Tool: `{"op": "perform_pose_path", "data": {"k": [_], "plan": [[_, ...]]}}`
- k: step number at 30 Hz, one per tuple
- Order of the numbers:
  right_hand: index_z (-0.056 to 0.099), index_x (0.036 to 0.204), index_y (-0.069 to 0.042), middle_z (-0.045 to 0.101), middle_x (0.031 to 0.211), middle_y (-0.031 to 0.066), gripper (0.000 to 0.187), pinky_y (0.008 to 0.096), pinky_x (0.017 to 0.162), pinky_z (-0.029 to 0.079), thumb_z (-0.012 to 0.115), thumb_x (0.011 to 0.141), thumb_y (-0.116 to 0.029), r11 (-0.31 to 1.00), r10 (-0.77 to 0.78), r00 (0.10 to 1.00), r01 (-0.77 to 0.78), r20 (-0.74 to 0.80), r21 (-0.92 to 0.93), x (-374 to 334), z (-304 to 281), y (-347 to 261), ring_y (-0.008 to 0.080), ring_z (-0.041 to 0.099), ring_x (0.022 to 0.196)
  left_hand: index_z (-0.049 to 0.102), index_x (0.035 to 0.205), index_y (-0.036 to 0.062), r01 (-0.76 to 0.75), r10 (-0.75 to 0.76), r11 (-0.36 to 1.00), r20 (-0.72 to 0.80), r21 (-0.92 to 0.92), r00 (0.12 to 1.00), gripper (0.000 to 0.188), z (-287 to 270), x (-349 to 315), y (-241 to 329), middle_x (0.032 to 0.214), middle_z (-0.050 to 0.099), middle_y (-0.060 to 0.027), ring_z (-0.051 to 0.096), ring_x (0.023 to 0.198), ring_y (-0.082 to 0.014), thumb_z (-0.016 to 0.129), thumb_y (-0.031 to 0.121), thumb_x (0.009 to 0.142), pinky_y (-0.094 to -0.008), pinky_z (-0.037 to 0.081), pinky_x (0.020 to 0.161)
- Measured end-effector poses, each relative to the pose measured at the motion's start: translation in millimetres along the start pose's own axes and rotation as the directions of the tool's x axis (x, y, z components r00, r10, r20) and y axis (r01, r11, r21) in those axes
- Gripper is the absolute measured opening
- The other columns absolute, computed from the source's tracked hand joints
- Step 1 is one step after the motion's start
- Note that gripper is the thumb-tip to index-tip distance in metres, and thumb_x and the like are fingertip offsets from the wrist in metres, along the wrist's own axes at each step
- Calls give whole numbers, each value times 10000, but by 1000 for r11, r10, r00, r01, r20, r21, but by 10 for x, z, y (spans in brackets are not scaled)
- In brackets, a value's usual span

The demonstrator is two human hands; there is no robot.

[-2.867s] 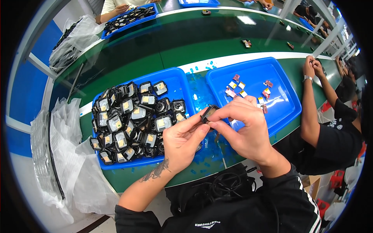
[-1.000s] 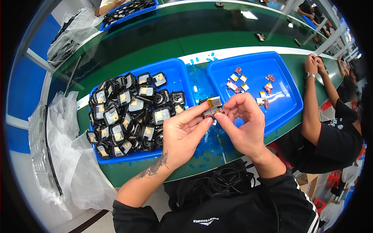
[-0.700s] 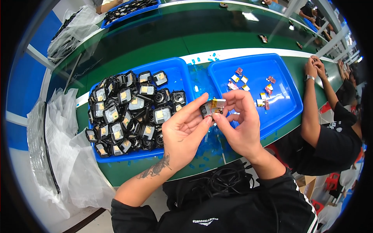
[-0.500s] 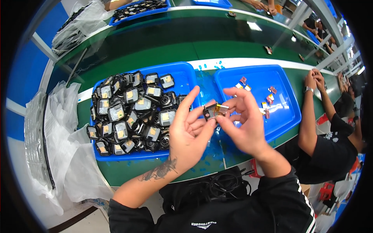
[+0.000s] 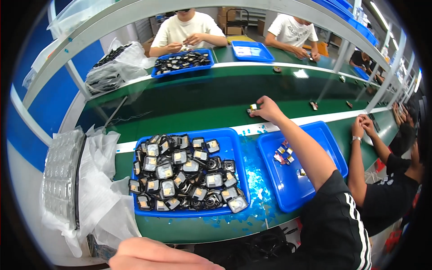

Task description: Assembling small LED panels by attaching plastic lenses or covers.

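My right hand (image 5: 268, 110) reaches across the table to the dark green belt. Its fingers are closed on a small electronic module (image 5: 251, 110) with yellow and silver parts, low at the belt's surface. Whether the module rests on the belt, I cannot tell. At the lower edge shows part of my left hand (image 5: 157, 254), close to the camera and cut off by the frame, its fingertips not visible. Beneath my right arm lies a blue tray (image 5: 288, 193) with several small modules (image 5: 282, 155). Left of it, another blue tray (image 5: 238, 155) holds a heap of black watch-like cases (image 5: 180, 157).
Blue film scraps (image 5: 256, 180) litter the table between the trays. Bubble packaging (image 5: 63, 180) and white wrapping stand at the left. More modules (image 5: 313, 105) lie along the belt (image 5: 180, 105). Co-workers sit opposite and to my right, and a grey frame (image 5: 76, 74) rises around the bench.
My hands have parted. The right one has moved forward over the belt with a module; the left has dropped to the lower edge. The view has tilted up, showing people opposite.
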State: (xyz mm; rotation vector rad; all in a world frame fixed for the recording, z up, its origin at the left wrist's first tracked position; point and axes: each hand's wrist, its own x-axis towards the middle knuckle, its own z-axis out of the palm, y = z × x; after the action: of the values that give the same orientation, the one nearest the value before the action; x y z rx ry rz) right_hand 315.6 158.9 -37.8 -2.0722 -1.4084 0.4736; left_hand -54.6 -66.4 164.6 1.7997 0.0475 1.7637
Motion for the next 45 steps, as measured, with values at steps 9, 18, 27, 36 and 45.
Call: {"op": "perform_pose_path", "data": {"k": [9,18,27,36,45], "plan": [[567,1201,-16,636,1041,161,556,357,818,517,810,728,-176,993,-24,981,46,-194,112,-151,-14,-100,269,648,917,435,1161,53,-312,288,949,267,48,919,242,-351,98,37,976,569,-130,595,638,-334,392,233,1004,-373,512,492],[683,982,-78,643,992,135,272,440,807,520,746,788,-258,735,-560,715,662,419,-145,-1222,460,-1330,344,641,950,488,1205,64,94,-145,985,385,146,911,382,-522,250,308,977,581,-128,608,687,-344,312,355,1030,-411,514,551],[603,883,-29,572,900,119,134,423,703,507,642,876,-157,669,-743,668,743,-49,-25,-1660,128,-1168,328,610,841,477,1321,-62,139,-133,912,-44,385,990,478,-146,98,-732,1088,617,-224,596,959,-261,447,264,973,-330,520,712],[626,860,-40,606,922,70,158,347,688,495,718,754,-112,499,-863,457,838,-215,-221,-2348,-317,-918,228,609,821,525,1194,-11,913,-887,259,295,-316,354,279,229,-795,-1471,1026,636,-95,656,811,-157,444,204,1035,-282,559,657],[677,960,-27,670,937,152,148,358,757,531,683,822,-81,993,-78,938,44,-337,-109,-2130,-1287,670,291,673,843,555,1103,-56,944,-930,213,245,-252,275,191,196,-992,-1478,981,675,-198,715,807,-267,497,91,996,-310,612,719]]}}
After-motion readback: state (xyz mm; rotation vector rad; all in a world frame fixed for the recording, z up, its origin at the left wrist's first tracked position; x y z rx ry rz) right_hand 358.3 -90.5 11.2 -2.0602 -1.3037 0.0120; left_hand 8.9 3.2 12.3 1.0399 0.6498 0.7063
